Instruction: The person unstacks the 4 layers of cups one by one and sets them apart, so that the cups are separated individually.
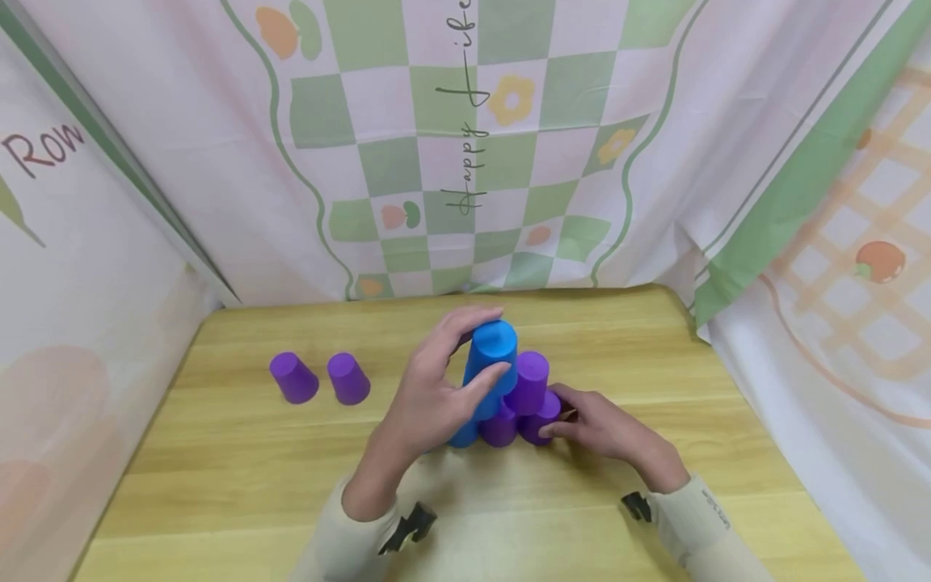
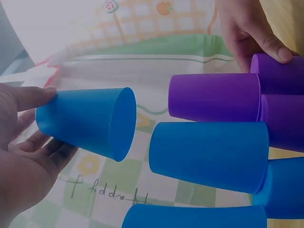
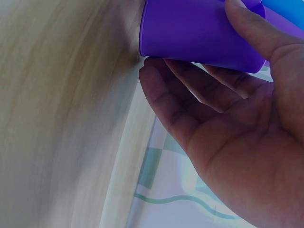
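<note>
Between thumb and fingers, my left hand point(image 1: 429, 396) holds an upside-down blue cup point(image 1: 493, 343) near its narrow end. In the left wrist view, the rim of this blue cup point(image 2: 85, 121) is apart from the stack. The stack's upper row shows a purple cup point(image 1: 532, 376) beside a blue cup point(image 2: 209, 154). Below stand a blue cup point(image 1: 463, 434), a middle purple cup point(image 1: 498, 428) and a right-end purple cup point(image 1: 537, 424). My right hand point(image 1: 607, 432) grips that right-end cup, thumb on one side and fingers on the other. My left hand partly hides the stack's left side.
Two purple cups stand upside down on the table's left, an outer purple cup point(image 1: 294, 378) and an inner purple cup point(image 1: 349, 378). A patterned curtain point(image 1: 465, 162) hangs along the back edge of the wooden table point(image 1: 240, 477), and more cloth hangs at both sides.
</note>
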A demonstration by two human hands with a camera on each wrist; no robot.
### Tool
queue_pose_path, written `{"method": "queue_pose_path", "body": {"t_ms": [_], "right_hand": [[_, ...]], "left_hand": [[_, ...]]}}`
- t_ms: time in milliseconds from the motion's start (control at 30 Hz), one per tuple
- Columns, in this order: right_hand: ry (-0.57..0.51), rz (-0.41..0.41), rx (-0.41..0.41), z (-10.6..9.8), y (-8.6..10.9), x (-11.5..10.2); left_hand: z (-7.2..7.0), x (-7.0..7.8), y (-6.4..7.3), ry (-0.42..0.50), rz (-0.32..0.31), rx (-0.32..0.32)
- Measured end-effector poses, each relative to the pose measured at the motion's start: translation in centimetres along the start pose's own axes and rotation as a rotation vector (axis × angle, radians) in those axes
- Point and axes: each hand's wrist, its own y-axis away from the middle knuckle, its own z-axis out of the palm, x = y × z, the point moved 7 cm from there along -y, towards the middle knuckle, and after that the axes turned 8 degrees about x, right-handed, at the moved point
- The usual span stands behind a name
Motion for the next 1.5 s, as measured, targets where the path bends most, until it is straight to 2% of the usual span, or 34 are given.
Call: {"method": "queue_pose_path", "body": {"t_ms": [300,700,933,1167,1267,1400,1500], "right_hand": [[0.021,0.009,0.015,0.0,0.1,0.1],[0.013,0.013,0.007,0.3,-0.1,0.4],[0.009,0.020,0.009,0.2,-0.3,0.4],[0.024,0.026,-0.001,0.3,-0.2,0.4],[0.022,0.022,-0.003,0.3,-0.2,0.4],[0.026,0.020,-0.002,0.3,-0.2,0.4],[0.027,0.018,-0.001,0.2,-0.2,0.5]], "left_hand": [[-1.5,0.1,1.0,-0.033,-0.054,0.046],[-3.3,-0.2,1.5,-0.057,-0.074,0.082],[-4.9,-0.3,1.5,-0.068,-0.049,0.137],[-6.6,-1.0,2.0,-0.074,-0.097,0.196],[-7.3,-0.6,2.1,-0.078,-0.124,0.222],[-8.2,0.5,1.8,-0.081,-0.134,0.249],[-8.9,0.7,1.8,-0.089,-0.137,0.265]]}}
